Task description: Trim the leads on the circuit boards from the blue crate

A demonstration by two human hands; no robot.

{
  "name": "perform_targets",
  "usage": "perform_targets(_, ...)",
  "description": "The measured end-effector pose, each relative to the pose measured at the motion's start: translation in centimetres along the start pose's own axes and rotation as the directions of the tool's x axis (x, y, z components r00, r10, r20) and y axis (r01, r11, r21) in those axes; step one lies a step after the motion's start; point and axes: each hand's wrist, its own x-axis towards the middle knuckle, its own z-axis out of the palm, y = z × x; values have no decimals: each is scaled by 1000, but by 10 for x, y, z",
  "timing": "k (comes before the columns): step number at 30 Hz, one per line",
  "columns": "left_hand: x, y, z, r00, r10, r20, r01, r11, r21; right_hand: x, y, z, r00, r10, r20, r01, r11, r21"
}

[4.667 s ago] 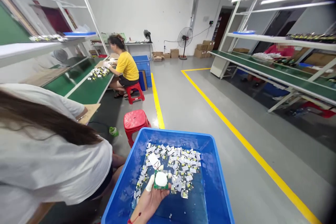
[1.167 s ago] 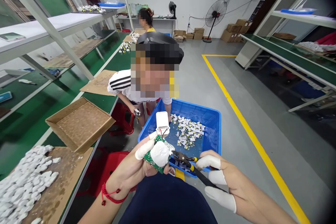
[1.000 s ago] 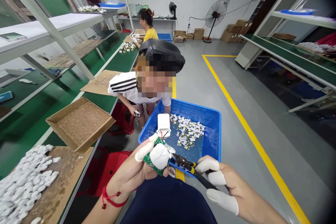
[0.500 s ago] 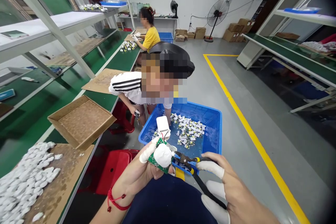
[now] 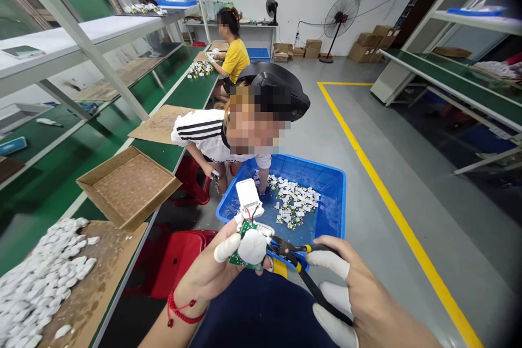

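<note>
My left hand (image 5: 226,253), with white finger cots, grips a green circuit board (image 5: 236,260) over my lap. A round white putty-like lump (image 5: 253,246) covers much of the board's face. Red and black wires run from the board to a white plastic part (image 5: 248,196) above it. In my right hand (image 5: 346,277), also wearing finger cots, are pliers (image 5: 291,254) with black and yellow handles. Their jaws touch or nearly touch the board's right edge; the exact contact is too small to tell.
A blue bin (image 5: 332,201) holding many small boards stands ahead, where a co-worker in a striped white shirt (image 5: 204,128) reaches in. To the left, a bench carries a cardboard tray (image 5: 126,190) and a heap of white lumps (image 5: 41,277). A red stool (image 5: 175,261) stands beside it.
My left hand has tilted the board slightly, and the white plastic part has shifted a little left. The pliers stay almost in place. The co-worker's head has moved a little to the right.
</note>
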Motion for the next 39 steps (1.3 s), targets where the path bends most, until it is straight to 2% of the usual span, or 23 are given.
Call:
perform_targets(5, 2, -1, -2, 1000, 17, 18, -17, 999, 35, 1, -2, 0, 998, 9, -54, -14, 995, -101)
perform_targets(11, 4, -1, -1, 998, 34, 56, -37, 998, 49, 7, -4, -4, 999, 33, -32, -35, 998, -54)
perform_targets(16, 2, 2, -1, 997, 10, 74, -15, 998, 61, 7, -6, -10, 996, 23, 89, -12, 992, -123)
perform_targets(20, 0, 5, -3, 998, -67, 15, 65, 993, 98, 6, -5, -13, 986, 15, 168, 14, 984, -175)
perform_targets(22, 0, 5, -2, 997, -78, -30, 81, 987, 139, 6, -4, -12, 987, 6, 161, 26, 981, -195)
perform_targets(30, 4, 3, 12, 998, 49, -45, -38, 976, 216, 7, 6, -1, 989, -15, 148, 48, 974, -223)
perform_targets(36, 4, 5, 15, 996, 85, -21, -78, 970, 230, 8, 11, 2, 993, 0, 121, 9, 997, -74)
perform_targets(39, 4, 2, 11, 994, 107, -26, -100, 973, 209, 5, 15, 4, 976, 85, 199, -126, 971, 204)
